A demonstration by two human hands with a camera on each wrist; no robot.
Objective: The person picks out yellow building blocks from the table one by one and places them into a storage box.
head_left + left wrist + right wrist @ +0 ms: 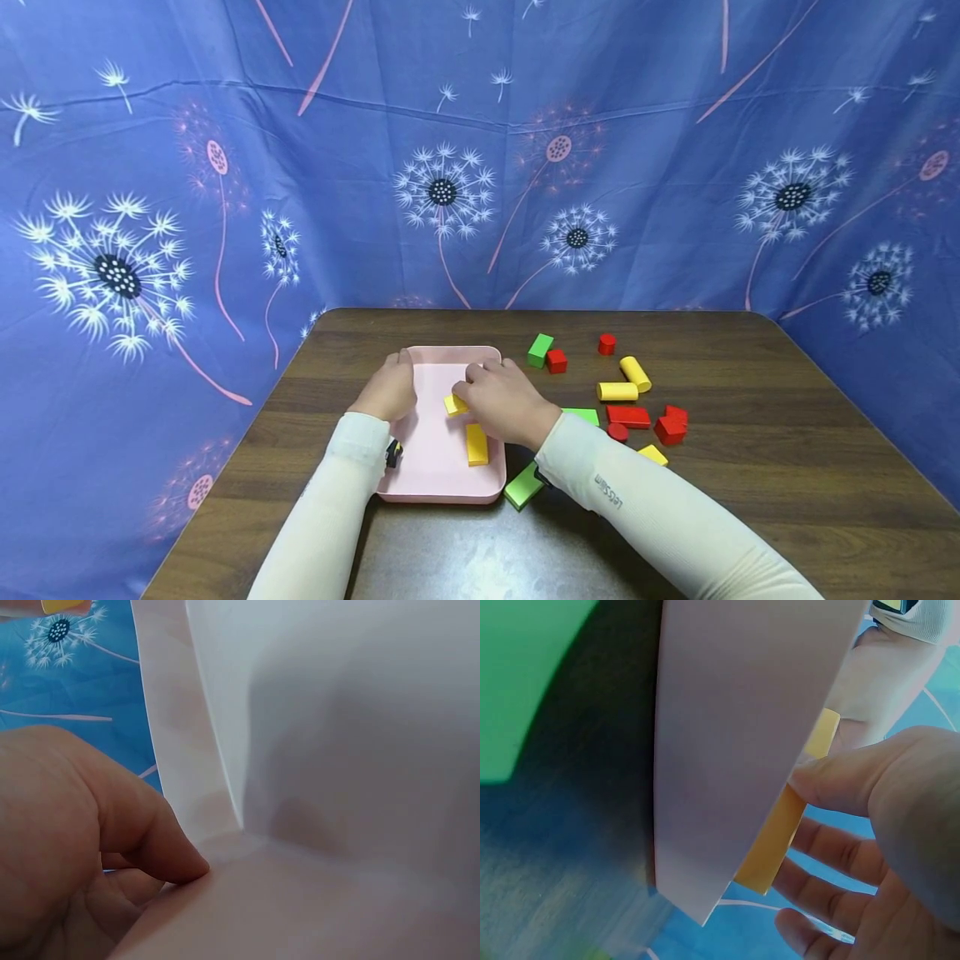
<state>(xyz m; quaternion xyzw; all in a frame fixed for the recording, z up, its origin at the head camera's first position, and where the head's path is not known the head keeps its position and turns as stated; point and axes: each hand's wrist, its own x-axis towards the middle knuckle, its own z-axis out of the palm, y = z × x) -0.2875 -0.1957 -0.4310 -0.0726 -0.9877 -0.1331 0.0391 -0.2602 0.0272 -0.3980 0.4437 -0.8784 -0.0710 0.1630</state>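
A pink tray (pixel 427 475) lies on the table, and my left hand (pixel 386 390) pinches its rim at the left side. In the left wrist view, the thumb presses over the edge of the tray wall (pixel 202 750), with fingers curled outside it. My right hand (pixel 510 402) is over the tray's right side, holding a yellow block (pixel 455 405) between thumb and fingers. The right wrist view shows this yellow block (pixel 769 844) partly behind the tray wall. Another yellow rectangular block (pixel 477 445) lies inside the tray, just below the right hand.
Right of the tray are a green block (pixel 540 350), a red cube (pixel 557 361), yellow cylinders (pixel 617 392), a red rectangular block (pixel 628 417) and several other pieces. A green block (pixel 522 486) sits by the tray's near right corner. Behind the table (pixel 787 467) hangs a blue patterned cloth (pixel 645 167).
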